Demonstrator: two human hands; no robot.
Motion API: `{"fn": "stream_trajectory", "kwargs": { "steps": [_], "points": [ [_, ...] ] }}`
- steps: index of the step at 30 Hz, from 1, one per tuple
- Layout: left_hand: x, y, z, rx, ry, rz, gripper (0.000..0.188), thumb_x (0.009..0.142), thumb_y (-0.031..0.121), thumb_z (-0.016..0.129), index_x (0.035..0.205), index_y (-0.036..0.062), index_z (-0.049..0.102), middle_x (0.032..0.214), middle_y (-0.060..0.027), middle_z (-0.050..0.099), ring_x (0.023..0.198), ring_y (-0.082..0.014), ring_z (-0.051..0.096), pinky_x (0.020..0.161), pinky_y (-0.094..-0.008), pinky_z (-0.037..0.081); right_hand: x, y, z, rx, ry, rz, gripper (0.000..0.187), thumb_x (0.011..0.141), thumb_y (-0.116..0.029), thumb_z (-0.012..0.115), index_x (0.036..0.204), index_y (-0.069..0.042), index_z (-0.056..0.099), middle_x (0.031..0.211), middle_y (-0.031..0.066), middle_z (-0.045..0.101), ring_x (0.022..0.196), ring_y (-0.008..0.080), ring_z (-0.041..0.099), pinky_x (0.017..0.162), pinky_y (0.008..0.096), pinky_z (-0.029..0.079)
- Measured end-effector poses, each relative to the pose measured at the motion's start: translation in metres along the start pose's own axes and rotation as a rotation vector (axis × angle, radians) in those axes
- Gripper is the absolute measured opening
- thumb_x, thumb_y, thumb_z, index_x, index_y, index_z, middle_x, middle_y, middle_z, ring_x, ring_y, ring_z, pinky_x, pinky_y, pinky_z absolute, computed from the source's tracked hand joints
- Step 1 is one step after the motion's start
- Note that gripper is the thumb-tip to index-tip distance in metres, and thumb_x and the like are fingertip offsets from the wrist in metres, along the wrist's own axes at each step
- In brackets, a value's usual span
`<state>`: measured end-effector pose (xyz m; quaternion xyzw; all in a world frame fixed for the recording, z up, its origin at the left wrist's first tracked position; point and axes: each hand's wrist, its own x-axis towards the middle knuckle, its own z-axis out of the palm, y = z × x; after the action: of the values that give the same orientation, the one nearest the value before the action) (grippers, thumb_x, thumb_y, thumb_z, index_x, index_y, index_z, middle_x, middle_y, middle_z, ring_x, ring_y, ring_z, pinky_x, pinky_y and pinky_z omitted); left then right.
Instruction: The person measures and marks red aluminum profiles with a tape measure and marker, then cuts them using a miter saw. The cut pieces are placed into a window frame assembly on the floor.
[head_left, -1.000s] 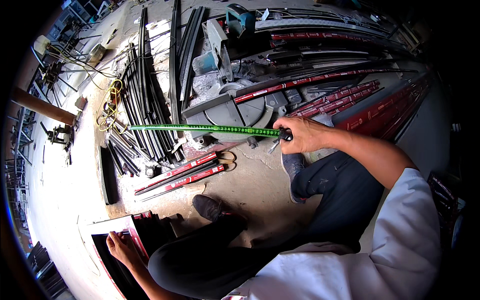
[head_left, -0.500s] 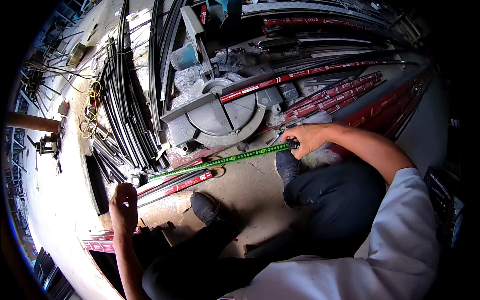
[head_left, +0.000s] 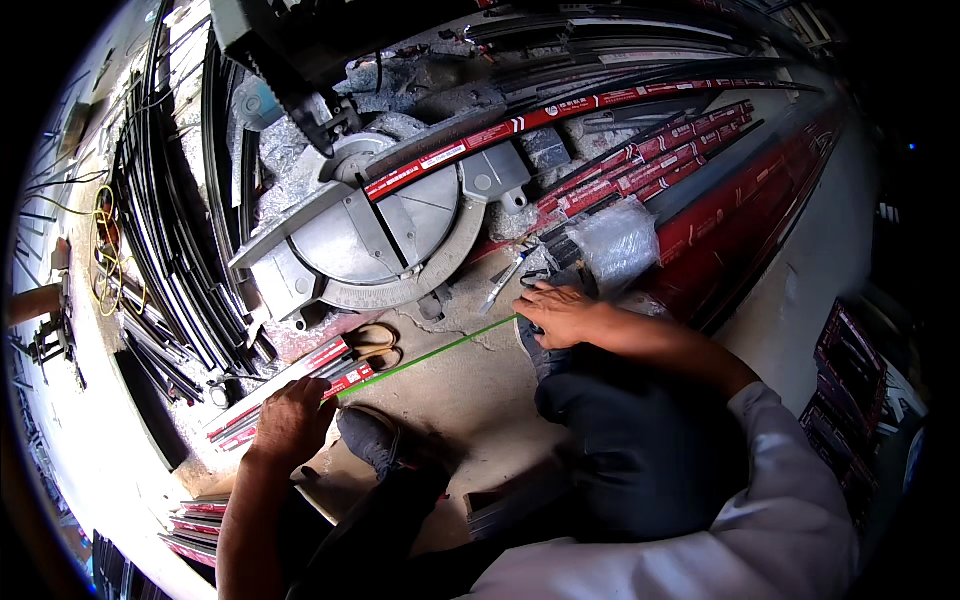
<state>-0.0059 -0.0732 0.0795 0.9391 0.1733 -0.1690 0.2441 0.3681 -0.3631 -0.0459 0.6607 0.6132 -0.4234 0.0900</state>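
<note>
A narrow green tape measure blade [head_left: 430, 354] runs taut and edge-on between my two hands, above the floor and near my shoes. My right hand [head_left: 562, 316] is closed around the tape measure at the far end, its case hidden by the fingers. At the near left end, my left hand [head_left: 290, 420] pinches the blade beside short red-labelled strips [head_left: 345, 378]. Just beyond them lie tan loops [head_left: 376, 340] like scissor handles. A grey mitre saw [head_left: 375, 235] stands ahead, with a long red-labelled black profile [head_left: 470, 140] lying across its table against the fence.
Bundles of long black profiles [head_left: 175, 220] lie to the left. Red-labelled profiles [head_left: 650, 160] are stacked at the right, next to a clear plastic bag [head_left: 618, 243]. A yellow cord [head_left: 105, 250] coils on the far left floor. My shoe [head_left: 370, 440] is below the tape.
The stretched blade is now shorter and turned edge-on. My left hand has moved right onto its end, and my right hand has shifted. The view has swung right.
</note>
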Motion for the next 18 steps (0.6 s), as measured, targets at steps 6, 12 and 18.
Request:
{"fn": "stream_trajectory", "kwargs": {
  "steps": [6,12,18],
  "points": [
    [0.049,0.020,0.013,-0.201,0.084,-0.078,0.018,0.098,0.016,0.070,0.111,0.0042,0.066,0.094,-0.0174,0.074,0.085,-0.0372,0.073,0.077,-0.0478,0.059,0.004,-0.006,-0.053,0.336,0.556,-0.006,0.030,0.093,-0.027,0.074,0.106,-0.001,0.066,0.104,0.0190,0.069,0.096,0.0408,0.070,0.083,0.0483,0.057],
    [0.084,0.038,0.030,-0.447,0.138,-0.116,0.018,0.099,0.015,0.070,0.112,0.0044,0.066,0.102,-0.0171,0.076,0.091,-0.0359,0.076,0.078,-0.0437,0.060,0.051,0.081,-0.126,1.380,0.941,0.369,0.024,0.102,-0.031,0.075,0.106,-0.008,0.069,0.096,-0.0021,0.069,0.083,0.0058,0.066,0.070,0.0228,0.057],
    [0.110,0.061,0.043,-0.708,0.208,-0.199,0.012,0.102,0.013,0.067,0.108,0.0021,0.069,0.098,-0.0152,0.076,0.087,-0.0291,0.076,0.081,-0.0381,0.059,0.086,0.144,-0.147,1.830,1.134,0.327,0.033,0.096,-0.027,0.082,0.110,-0.001,0.068,0.104,0.0140,0.072,0.099,0.0264,0.073,0.093,0.0410,0.063]
  ]
}}
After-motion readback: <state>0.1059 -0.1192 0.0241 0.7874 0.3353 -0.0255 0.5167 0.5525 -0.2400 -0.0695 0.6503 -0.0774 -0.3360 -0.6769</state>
